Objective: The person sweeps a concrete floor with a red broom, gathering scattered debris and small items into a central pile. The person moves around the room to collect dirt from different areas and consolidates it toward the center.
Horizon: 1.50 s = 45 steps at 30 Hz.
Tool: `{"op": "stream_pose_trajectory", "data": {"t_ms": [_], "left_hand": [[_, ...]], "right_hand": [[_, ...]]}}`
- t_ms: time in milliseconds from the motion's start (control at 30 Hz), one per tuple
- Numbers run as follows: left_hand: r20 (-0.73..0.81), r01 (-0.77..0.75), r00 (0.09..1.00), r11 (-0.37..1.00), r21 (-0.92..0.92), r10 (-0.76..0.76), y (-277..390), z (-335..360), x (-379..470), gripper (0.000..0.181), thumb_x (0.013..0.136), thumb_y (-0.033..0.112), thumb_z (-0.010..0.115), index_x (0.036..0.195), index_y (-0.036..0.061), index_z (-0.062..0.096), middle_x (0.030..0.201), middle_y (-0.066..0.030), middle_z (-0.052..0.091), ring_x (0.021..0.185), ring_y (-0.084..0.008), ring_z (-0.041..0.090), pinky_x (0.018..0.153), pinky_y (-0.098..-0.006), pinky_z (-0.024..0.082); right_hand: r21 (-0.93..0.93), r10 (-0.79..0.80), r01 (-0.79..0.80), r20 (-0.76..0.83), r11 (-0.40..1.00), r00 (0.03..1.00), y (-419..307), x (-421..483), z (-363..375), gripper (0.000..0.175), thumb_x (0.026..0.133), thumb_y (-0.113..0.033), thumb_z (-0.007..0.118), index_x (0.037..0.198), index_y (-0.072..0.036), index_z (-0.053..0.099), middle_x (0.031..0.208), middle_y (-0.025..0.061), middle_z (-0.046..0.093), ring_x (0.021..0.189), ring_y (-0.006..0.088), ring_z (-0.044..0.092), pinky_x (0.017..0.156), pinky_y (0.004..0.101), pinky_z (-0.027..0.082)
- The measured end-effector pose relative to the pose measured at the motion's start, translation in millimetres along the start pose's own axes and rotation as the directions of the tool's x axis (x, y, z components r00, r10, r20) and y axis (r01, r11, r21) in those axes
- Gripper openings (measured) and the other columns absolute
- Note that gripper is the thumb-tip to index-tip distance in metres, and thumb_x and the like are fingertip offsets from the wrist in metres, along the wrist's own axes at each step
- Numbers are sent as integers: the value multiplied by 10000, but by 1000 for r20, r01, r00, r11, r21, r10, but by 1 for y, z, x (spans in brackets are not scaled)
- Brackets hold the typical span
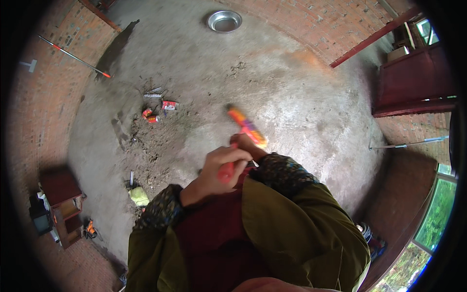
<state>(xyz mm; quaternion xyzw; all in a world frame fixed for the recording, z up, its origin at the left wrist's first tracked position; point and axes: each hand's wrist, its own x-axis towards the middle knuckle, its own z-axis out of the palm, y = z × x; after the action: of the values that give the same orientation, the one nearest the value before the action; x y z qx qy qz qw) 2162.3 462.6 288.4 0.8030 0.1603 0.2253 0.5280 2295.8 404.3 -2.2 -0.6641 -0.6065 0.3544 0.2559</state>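
Observation:
Both my hands grip the red handle of a broom. My left hand [220,169] is closed round its upper end, near my chest. Lower down the handle, partly behind it, my right hand [246,144] holds on close to the head. The broom's orange, yellow and purple bristle head [248,126], blurred, is over the concrete floor [299,109]. To the left of it lies a spread of dirt and debris [153,153], with red cans [153,118], a red and white packet [169,105], pale strips [153,95] and a yellow-green bag [139,196].
A metal basin [224,21] stands on the floor near the far brick wall [292,22]. A pole [73,56] with red parts leans at the left wall. A brown wooden cabinet [60,186] is at lower left, a dark red door panel [416,80] at right.

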Motion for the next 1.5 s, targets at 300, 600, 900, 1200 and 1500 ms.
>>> {"op": "stream_pose_trajectory", "data": {"t_ms": [300,600,900,1200,1500], "left_hand": [[99,-153,987,919,364,124,14,22,39,205,710,59,697,910,101,675,643,-44,604,571,-207,599,508,-311,447],[340,-449,803,871,-197,490,19,32,79,344,713,111,673,1051,55,644,778,-14,589,672,-203,594,585,-331,453],[196,-153,954,929,-337,228,-84,37,72,188,753,-55,669,911,46,669,813,-93,646,768,-262,612,715,-351,492],[-10,-58,998,981,187,61,-28,-64,16,226,699,22,686,913,89,654,732,-61,628,637,-262,593,625,-359,474],[126,-212,974,958,193,190,1,-75,32,282,710,46,716,982,80,650,679,-67,620,606,-230,616,546,-347,464]], "right_hand": [[415,-394,349,25,840,919,-71,47,-35,102,684,-111,625,775,-66,613,751,135,602,759,338,598,662,414,468],[30,-200,213,-234,977,951,-5,-33,-135,175,607,-168,663,691,-63,551,720,140,578,689,385,579,591,455,467],[-339,167,-174,-49,925,985,96,-23,-132,74,717,-160,628,761,-105,647,780,136,627,782,344,631,692,437,511],[220,-522,515,-32,828,852,-36,132,51,158,620,-120,684,750,-88,601,741,132,586,693,347,576,645,411,487],[767,-753,479,8,427,658,-135,157,49,126,798,-133,625,819,-12,593,713,96,556,692,233,575,642,374,456]]}}
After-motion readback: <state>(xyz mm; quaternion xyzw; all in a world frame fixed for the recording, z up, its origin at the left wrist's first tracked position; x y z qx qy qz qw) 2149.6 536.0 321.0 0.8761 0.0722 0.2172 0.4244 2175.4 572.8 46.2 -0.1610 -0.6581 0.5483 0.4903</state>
